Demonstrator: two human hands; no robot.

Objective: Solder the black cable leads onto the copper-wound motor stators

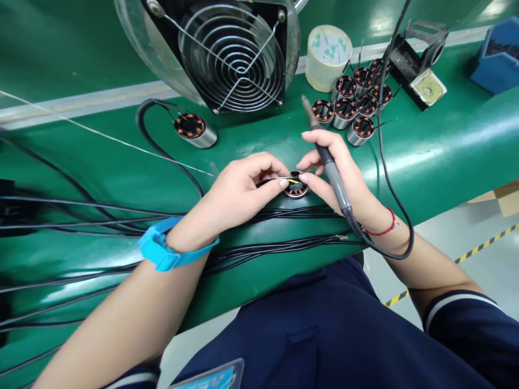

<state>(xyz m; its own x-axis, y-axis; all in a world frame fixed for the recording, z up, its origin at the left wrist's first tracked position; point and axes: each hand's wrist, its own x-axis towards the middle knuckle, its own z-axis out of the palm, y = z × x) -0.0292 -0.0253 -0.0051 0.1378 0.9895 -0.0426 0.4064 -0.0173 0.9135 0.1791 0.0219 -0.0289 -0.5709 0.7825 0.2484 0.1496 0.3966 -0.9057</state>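
My left hand (247, 186) pinches a thin wire with a yellow end (292, 181) between thumb and forefinger. Just under the fingertips of both hands stands a motor stator (296, 192) with copper windings, partly hidden by them. A grey soldering iron (334, 181) lies in the crook of my right hand (338, 162), its tip pointing up and away from the stator. The thumb and fingertips of that hand touch or nearly touch the wire's end. A solder-like thin strand (174, 161) runs in from the left toward my left hand.
A fan with a wire guard (241, 70) stands at the back. Several stators (345, 108) cluster by a tape roll (328, 59). One wired stator (195, 130) stands left. An iron stand with sponge (428, 87) and a blue bin (497, 56) are right. Black cables (267, 251) cross the front.
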